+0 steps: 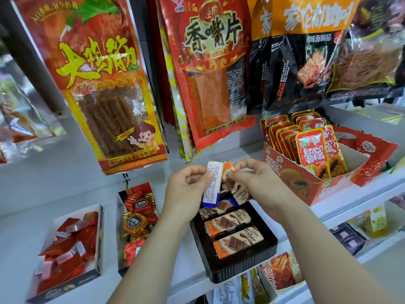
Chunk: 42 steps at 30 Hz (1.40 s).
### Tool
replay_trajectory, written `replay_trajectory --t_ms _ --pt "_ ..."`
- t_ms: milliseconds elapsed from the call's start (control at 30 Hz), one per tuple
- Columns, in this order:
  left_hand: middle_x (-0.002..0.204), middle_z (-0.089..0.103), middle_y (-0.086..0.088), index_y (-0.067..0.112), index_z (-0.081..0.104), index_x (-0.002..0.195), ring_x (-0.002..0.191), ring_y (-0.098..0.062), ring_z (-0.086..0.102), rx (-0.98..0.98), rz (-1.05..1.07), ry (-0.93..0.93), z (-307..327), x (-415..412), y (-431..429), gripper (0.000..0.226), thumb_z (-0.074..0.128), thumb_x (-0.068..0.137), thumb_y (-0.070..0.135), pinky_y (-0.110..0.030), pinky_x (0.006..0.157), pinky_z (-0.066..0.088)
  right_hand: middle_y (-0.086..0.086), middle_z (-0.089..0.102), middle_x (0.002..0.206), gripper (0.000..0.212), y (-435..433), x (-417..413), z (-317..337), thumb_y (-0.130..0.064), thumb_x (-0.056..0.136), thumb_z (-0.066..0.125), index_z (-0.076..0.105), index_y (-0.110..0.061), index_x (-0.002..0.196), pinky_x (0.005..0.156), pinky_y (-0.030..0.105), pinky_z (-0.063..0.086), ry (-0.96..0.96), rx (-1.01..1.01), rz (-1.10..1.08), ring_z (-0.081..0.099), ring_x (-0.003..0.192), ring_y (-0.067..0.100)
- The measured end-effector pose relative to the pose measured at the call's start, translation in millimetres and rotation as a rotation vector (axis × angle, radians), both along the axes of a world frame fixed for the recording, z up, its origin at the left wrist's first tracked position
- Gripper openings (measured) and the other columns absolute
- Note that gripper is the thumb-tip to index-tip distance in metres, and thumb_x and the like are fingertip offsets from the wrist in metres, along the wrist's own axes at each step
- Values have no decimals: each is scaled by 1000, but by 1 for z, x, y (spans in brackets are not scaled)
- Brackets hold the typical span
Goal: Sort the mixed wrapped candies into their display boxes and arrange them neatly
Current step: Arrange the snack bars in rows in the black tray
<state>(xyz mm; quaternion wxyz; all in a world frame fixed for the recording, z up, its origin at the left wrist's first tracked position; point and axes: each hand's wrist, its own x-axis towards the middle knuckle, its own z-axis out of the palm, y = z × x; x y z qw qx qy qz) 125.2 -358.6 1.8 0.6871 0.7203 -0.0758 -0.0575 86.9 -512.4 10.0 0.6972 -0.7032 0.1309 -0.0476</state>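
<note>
Left hand [188, 187] grips a white-backed bar [212, 183] upright; right hand [258, 178] pinches, probably, an orange candy [228, 168]. Black tray [241, 268] sits directly below, lower centre, bars [232, 222] lying crosswise.

Glossy foil candies [140, 207] (crinkled), matt black tray [241, 266]

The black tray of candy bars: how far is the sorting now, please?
Done: three orange bars lie in neat rows at the front of the black tray. In hand: the left hand holds a white bar and the right hand pinches an orange candy, above the tray. Left: pieces at the tray's back lie jumbled, a blue candy among them.
</note>
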Motion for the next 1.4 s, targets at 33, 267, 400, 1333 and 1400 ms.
replay_trajectory --t_ms 33,267,400,1333,1400 --pt "86 75 -3 16 69 93 79 -15 72 -15 7 13 -1 0 -1 8 70 87 19 -30 73 58 17 72 79 9 2 -1 1 -15 90 63 55 -12 90 59 34 46 12 -1 44 64 65 24" --pt "84 74 -4 16 69 89 82 -20 71 -4 33 50 -8 3 -11 9 73 84 23 -37 78 58 13 75 87 25 7 -7 0 -5 83 70 67 -7 108 68 27 56 2 -43 167 72 78 24" --pt "93 71 13 26 72 97 89 -6 64 460 57 -203 -9 8 -4 15 61 92 35 -20 73 47 14 74 90 22 -3 -2 2 -6 86 67 64 -9 108 64 36 54 33 -96 -54 70 77 28" --pt "74 71 12 46 66 80 73 -8 67 479 -76 -227 -11 5 11 14 65 89 35 -31 70 51 6 69 79 19 3 -2 4 -34 98 48 56 -19 106 58 27 43 204 -8 -63 51 51 13" --pt "71 68 9 45 65 82 58 -10 65 441 -118 -209 -10 3 12 17 63 92 31 -31 59 52 6 68 77 22 4 -3 2 -32 94 57 59 -15 108 52 24 43 144 -37 -85 49 47 12"
